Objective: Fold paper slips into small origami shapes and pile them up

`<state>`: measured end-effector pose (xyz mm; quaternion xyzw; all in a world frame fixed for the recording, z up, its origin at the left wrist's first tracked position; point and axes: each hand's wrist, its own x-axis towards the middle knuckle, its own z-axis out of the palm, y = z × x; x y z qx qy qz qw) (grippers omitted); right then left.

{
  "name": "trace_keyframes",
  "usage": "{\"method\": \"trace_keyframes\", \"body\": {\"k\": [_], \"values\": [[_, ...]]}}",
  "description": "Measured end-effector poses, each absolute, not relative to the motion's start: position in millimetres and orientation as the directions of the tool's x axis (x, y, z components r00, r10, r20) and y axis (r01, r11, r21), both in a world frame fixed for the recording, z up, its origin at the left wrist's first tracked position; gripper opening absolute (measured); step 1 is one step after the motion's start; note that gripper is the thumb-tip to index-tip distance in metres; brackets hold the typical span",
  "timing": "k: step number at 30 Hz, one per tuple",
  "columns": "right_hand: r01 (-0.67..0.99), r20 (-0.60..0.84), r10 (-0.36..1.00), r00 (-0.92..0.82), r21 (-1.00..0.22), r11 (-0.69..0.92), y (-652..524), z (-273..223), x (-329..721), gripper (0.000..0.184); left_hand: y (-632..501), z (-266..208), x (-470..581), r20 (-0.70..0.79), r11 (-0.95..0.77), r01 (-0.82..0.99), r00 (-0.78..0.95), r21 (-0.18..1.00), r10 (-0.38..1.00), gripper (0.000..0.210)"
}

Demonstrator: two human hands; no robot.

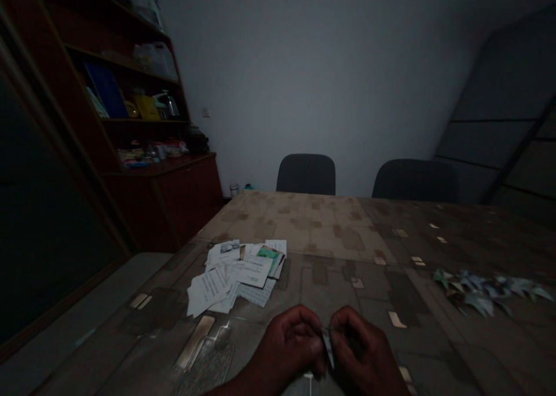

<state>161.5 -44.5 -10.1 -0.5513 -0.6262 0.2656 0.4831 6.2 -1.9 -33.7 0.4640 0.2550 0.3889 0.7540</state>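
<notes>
My left hand (292,345) and my right hand (364,349) are close together over the near edge of the table. Between their fingertips is a small folded piece of paper (327,347), narrow and pale, with my left fingers closed on one side and my right fingers on the other. Its exact folds are too dark to make out. Ahead and to the left lies a loose pile of printed paper pieces (249,271), one with a green picture. Off to the right sits a cluster of folded paper shapes (486,292) with pointed ends.
A patterned cloth covers the table (317,222). Two dark chairs (306,173) stand behind its far side. A dark red cabinet (169,202) with shelves of household items rises at the left, and a pale wall (304,66) closes the back.
</notes>
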Motion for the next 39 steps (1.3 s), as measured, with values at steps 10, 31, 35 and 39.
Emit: {"method": "trace_keyframes", "body": {"k": [10,31,35,39], "values": [[0.474,0.327,0.945,-0.001,-0.832,0.288,-42,-15,167,0.014,-3,-28,4,-0.002,0.167,-0.305,0.476,0.937,0.879,0.046],[0.654,0.546,0.826,-0.141,-0.574,0.492,-44,-8,169,0.014,-2,-38,6,0.001,0.256,-0.364,0.576,0.896,0.818,0.045],[0.670,0.560,0.816,-0.148,-0.550,0.499,-42,-12,171,0.014,-2,-39,6,-0.009,0.260,-0.363,0.566,0.895,0.824,0.046],[0.670,0.555,0.816,-0.162,-0.546,0.504,-41,-12,171,0.014,-2,-39,6,-0.005,0.253,-0.364,0.563,0.896,0.827,0.045]]}}
